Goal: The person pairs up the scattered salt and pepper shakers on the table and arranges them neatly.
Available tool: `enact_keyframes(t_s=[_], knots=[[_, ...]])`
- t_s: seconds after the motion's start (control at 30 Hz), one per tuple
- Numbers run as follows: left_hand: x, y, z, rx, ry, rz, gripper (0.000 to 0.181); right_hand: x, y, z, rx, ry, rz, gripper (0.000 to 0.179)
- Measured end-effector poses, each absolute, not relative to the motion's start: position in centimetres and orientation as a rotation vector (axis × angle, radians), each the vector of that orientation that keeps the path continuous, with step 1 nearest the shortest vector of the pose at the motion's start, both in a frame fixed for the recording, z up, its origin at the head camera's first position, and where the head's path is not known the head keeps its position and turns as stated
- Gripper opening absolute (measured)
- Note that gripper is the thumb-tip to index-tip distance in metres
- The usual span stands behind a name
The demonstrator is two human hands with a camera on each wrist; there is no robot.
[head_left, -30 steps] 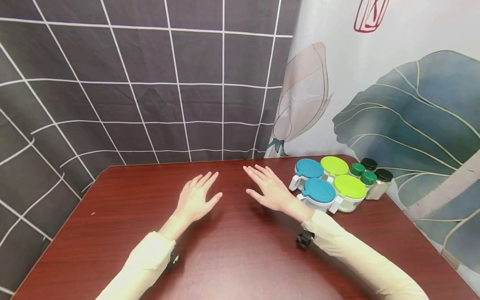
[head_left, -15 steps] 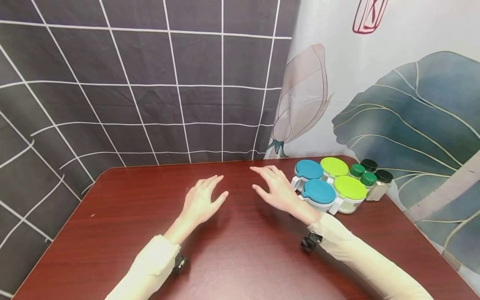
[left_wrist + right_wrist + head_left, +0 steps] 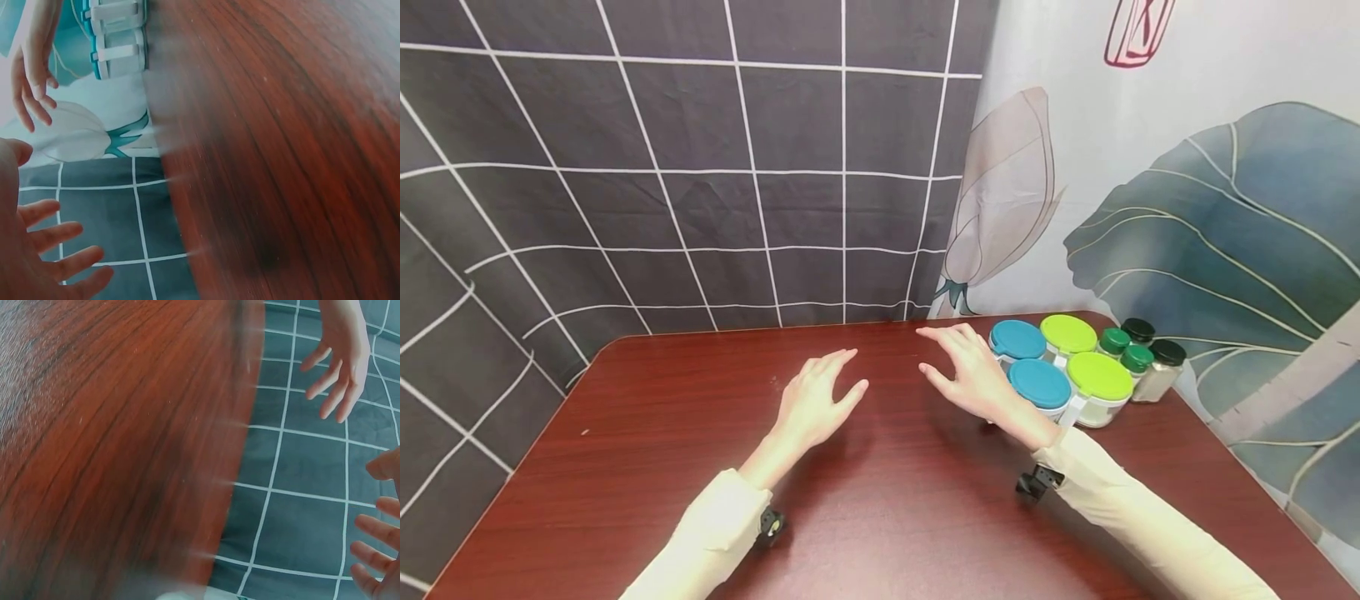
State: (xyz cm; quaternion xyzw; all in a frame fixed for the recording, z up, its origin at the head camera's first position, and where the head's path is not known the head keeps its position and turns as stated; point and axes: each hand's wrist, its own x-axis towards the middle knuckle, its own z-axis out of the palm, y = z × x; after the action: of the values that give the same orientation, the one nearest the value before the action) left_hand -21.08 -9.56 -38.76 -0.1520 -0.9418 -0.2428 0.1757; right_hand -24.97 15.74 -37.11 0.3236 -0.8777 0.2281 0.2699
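Both hands hover above a reddish-brown wooden table (image 3: 625, 467). The left hand (image 3: 811, 402) is left of the middle, fingers loosely extended and thumb spread, holding nothing. To its right, the right hand (image 3: 973, 375) is also empty, with relaxed fingers and its thumb apart. Nearest to the right hand are two jars with blue lids (image 3: 1039, 383), partly hidden behind it in the head view. In the left wrist view the left hand's fingers (image 3: 59, 237) are spread above the table. In the right wrist view the right hand's fingers (image 3: 375, 531) show at the right edge.
Beside the blue-lidded jars stand two jars with lime-green lids (image 3: 1100, 375). Farther right are small bottles with green caps (image 3: 1137, 358) and shakers with black caps (image 3: 1167, 353). A dark grid-patterned curtain (image 3: 797, 200) and a white floral curtain (image 3: 1015, 208) hang behind the table.
Both hands have shifted to the right in the head view, with the right hand now covering part of the blue-lidded jars. Their fingers have bent slightly. The jars have not moved.
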Motion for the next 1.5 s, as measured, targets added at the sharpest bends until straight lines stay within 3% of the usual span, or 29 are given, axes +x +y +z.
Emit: enact_keyframes(t_s=[1.5], knots=[[-20.6, -3.3, -38.5, -0.386, -2.606, -1.099, 0.052, -24.9, 20.5, -36.0, 0.707, -2.307, 0.716, 0.039]])
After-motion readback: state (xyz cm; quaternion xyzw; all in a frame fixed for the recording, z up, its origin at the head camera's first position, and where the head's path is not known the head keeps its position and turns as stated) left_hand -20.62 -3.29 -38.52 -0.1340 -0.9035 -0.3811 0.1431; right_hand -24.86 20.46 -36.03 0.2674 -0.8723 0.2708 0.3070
